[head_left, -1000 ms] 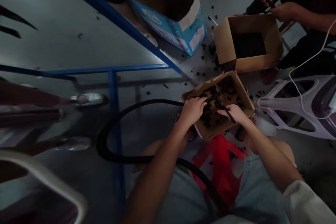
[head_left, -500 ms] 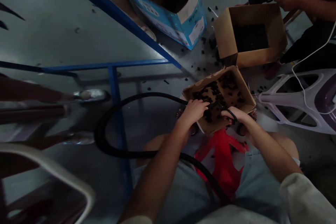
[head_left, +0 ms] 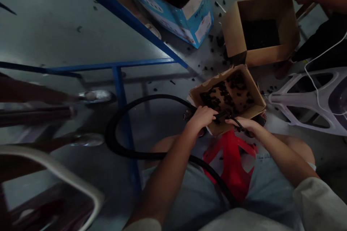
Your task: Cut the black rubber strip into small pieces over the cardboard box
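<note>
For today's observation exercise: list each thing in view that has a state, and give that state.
Left hand: closed on the black hose.
Right hand: closed on the scissors.
Near cardboard box: open, tilted, holding black pieces.
Far cardboard box: open, upright.
Blue carton: open, leaning.

Black hose [head_left: 130, 151] looping to tilted cardboard box [head_left: 253, 88], black bits [head_left: 225, 94] inside
</note>
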`<state>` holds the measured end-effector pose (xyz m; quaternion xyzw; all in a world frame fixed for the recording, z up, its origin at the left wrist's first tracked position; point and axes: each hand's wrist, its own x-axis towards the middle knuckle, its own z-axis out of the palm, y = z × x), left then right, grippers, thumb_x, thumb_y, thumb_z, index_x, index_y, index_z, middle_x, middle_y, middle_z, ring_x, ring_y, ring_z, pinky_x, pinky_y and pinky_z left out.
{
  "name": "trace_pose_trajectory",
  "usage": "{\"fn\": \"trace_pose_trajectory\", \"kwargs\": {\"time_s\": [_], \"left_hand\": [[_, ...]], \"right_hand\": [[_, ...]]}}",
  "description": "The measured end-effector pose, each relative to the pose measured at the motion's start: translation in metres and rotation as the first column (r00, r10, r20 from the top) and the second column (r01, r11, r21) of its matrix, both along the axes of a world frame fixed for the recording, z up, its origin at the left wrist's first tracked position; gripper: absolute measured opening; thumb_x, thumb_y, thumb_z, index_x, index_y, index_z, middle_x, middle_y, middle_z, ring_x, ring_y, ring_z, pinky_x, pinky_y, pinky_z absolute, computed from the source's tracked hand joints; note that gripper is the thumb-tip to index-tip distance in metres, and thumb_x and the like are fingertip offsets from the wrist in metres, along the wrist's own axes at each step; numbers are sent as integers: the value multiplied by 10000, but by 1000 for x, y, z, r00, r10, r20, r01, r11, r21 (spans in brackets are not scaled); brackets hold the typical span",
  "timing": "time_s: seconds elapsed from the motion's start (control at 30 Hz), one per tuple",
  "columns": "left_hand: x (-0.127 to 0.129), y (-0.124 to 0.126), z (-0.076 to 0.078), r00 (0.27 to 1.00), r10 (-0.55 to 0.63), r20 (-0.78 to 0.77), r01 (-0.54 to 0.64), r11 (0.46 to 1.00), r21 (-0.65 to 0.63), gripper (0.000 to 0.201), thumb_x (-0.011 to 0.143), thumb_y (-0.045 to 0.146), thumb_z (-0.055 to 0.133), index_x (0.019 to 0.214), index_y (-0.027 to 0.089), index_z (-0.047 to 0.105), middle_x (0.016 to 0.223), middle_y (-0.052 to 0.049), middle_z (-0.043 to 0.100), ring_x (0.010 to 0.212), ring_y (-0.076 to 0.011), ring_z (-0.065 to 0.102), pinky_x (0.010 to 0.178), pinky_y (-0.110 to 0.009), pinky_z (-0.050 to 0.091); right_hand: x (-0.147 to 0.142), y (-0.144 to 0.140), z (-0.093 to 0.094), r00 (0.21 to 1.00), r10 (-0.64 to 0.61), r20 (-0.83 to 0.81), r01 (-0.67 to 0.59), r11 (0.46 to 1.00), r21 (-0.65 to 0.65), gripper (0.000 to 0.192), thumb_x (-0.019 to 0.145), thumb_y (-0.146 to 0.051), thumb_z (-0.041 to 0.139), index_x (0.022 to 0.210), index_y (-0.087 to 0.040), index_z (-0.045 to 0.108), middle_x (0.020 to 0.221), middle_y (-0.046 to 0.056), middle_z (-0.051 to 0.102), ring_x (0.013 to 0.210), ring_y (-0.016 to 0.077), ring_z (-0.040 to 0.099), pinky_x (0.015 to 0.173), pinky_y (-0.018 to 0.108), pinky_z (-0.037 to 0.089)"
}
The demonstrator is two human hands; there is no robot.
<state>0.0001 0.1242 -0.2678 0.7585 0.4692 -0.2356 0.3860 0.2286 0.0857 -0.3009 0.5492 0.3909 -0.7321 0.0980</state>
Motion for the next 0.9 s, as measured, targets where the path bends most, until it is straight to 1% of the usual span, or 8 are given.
{"fn": "trace_pose_trajectory", "kwargs": {"time_s": [0.17,0.33,0.43,0.5,0.67,0.77,0.83,0.9], "left_hand": [[0,2,3,1000,7,-27,-7,1000,4,326,959,261,580,1232,295,755,1175,-92,768,1158,-297,629,890,-359,404],[-2,4,5,1000,14,-2,-14,1000,10,318,962,254,578,1223,298,756,1141,-90,775,1145,-298,632,895,-363,407],[-4,5,6,1000,17,9,-17,1000,7,322,960,240,578,1224,298,754,1135,-86,778,1131,-285,645,882,-349,414],[-5,5,5,1000,23,-2,-23,1000,22,310,957,242,581,1204,295,761,1106,-86,785,1108,-278,657,884,-346,419],[-8,5,1,1000,17,10,-18,999,32,319,957,253,574,1215,293,757,1120,-91,781,1114,-284,655,905,-358,430],[-7,4,1,1000,25,0,-25,999,30,316,955,252,579,1209,298,761,1121,-91,780,1118,-285,654,929,-367,428],[-6,4,2,999,32,-4,-32,999,19,323,956,251,583,1224,306,754,1146,-91,775,1143,-292,648,949,-378,425],[-4,4,4,1000,19,10,-19,1000,-7,322,961,247,578,1226,313,748,1178,-81,768,1166,-290,646,959,-379,427]], "right_hand": [[-4,0,2,991,88,97,-92,995,36,612,864,-744,602,629,-181,569,475,-3,528,426,127,483,419,247,355],[-8,0,5,999,-17,-29,20,995,94,555,928,-686,555,699,-180,571,558,-16,564,523,115,523,498,216,402],[-10,0,5,1000,9,15,-10,998,69,572,967,-656,505,668,-173,575,486,-11,540,460,119,512,468,223,388],[-10,0,4,998,37,52,-40,997,69,575,959,-647,531,636,-173,572,455,-8,532,435,120,508,453,227,384],[-11,1,1,1000,10,-19,-9,995,95,526,929,-641,596,692,-172,605,543,-9,596,507,122,549,493,219,408],[-10,0,0,998,29,61,-33,997,65,585,918,-686,573,635,-174,579,482,-2,543,453,130,518,459,243,379],[-9,0,-1,999,-2,54,-2,997,72,595,914,-710,550,670,-170,602,499,0,546,468,136,520,464,248,375],[-8,1,-3,999,-42,-19,44,993,105,584,905,-727,545,763,-168,638,593,4,592,547,140,544,507,243,397]]}}
